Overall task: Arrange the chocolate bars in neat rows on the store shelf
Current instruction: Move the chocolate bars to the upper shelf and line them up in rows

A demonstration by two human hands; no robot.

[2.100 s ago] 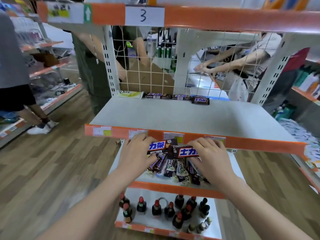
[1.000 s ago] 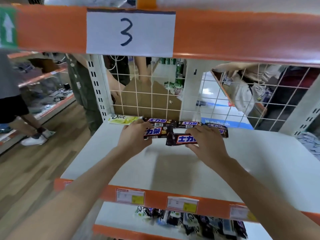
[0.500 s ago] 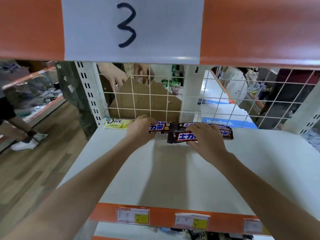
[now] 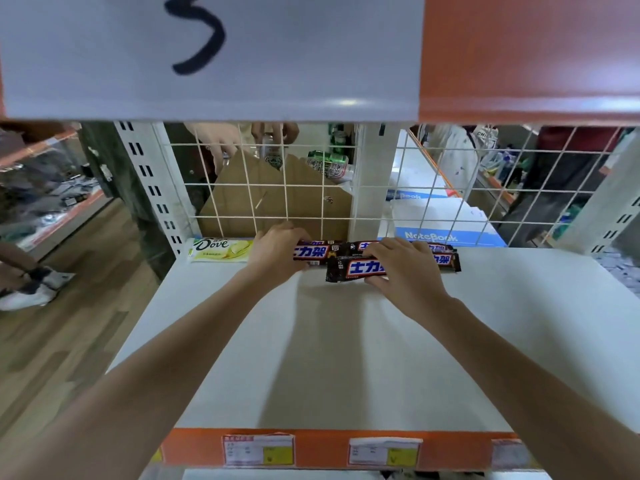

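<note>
Both hands have carried bars up to mid-frame: left hand [image 4: 277,252] and right hand [image 4: 403,268] each grip a chocolate bar [image 4: 360,268] beside the back row [image 4: 441,252]; the shelf [image 4: 329,358] remains mostly unfilled.

Bright, even indoor light from overhead. My forearms throw soft, wide grey shadows onto the white shelf [image 4: 346,358], running toward 12 o'clock. Small glare streak on the orange strip [image 4: 519,64] at 12 o'clock, near the paper label [image 4: 277,46]. Wide-angle bending strong at 3 and 9 o'clock. Nearest surfaces soft; floor [image 4: 69,323] at 9 o'clock smeared.
</note>
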